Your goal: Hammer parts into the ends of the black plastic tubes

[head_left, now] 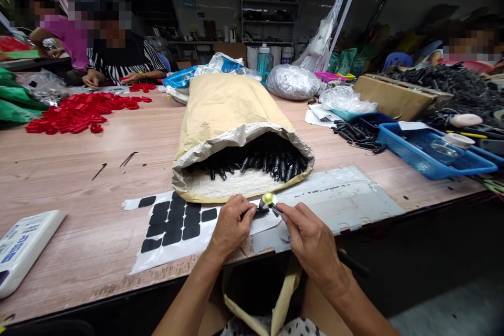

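Note:
At the table's front edge, my left hand is closed round a small black part with a round yellow-green end turned upward. My right hand pinches a thin dark piece that meets this part near its yellow-green end; whether they are joined I cannot tell. Just beyond the hands lies a large tan sack, its mouth facing me and several black tapered parts inside. Left of my left hand, a white sheet of black square stickers lies partly under the sack's rim.
A grey board lies to the right, with a blue tray behind it. Red parts are heaped at left, near a white scale-like device. Black parts pile up at far right. Other people sit across the table.

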{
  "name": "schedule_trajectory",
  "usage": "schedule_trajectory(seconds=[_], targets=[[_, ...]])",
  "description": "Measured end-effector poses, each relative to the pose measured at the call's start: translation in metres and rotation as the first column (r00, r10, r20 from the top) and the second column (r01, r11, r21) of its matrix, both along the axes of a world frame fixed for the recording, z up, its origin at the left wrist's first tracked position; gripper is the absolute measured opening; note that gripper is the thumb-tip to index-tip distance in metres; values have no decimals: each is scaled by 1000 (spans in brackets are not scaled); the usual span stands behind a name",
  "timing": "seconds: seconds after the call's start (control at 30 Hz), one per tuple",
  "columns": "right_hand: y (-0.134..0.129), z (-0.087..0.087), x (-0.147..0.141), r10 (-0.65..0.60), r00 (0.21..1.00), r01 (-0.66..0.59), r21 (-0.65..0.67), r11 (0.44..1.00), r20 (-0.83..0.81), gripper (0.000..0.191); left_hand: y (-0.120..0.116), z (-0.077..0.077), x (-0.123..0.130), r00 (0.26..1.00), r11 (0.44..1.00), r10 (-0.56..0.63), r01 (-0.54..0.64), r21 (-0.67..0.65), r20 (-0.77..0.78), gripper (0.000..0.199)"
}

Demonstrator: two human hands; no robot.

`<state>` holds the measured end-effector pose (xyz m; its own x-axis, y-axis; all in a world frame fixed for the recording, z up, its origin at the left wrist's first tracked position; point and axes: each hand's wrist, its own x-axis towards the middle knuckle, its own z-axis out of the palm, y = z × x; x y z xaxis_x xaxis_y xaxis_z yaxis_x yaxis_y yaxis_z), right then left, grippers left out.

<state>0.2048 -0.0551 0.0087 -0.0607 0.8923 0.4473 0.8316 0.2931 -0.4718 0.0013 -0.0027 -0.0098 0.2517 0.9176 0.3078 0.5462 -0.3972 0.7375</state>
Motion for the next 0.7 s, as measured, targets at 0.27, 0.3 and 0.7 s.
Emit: schedule_trajectory(seconds=[0.27, 0.3, 0.7], targets=[[4, 27, 0, -41, 994, 61, 216, 974, -97, 38, 0, 1, 1, 1000, 1000, 1, -1, 7, -1, 25], [1, 23, -1, -44, 998, 53, 206, 977, -51, 39, 0, 2, 1, 1000, 1000, 4, -4, 4, 4, 24], [-5, 29, 0, -22, 994, 48, 256, 966, -103, 41, -2, 3, 0, 999, 1000, 10, -9, -10, 47, 16]])
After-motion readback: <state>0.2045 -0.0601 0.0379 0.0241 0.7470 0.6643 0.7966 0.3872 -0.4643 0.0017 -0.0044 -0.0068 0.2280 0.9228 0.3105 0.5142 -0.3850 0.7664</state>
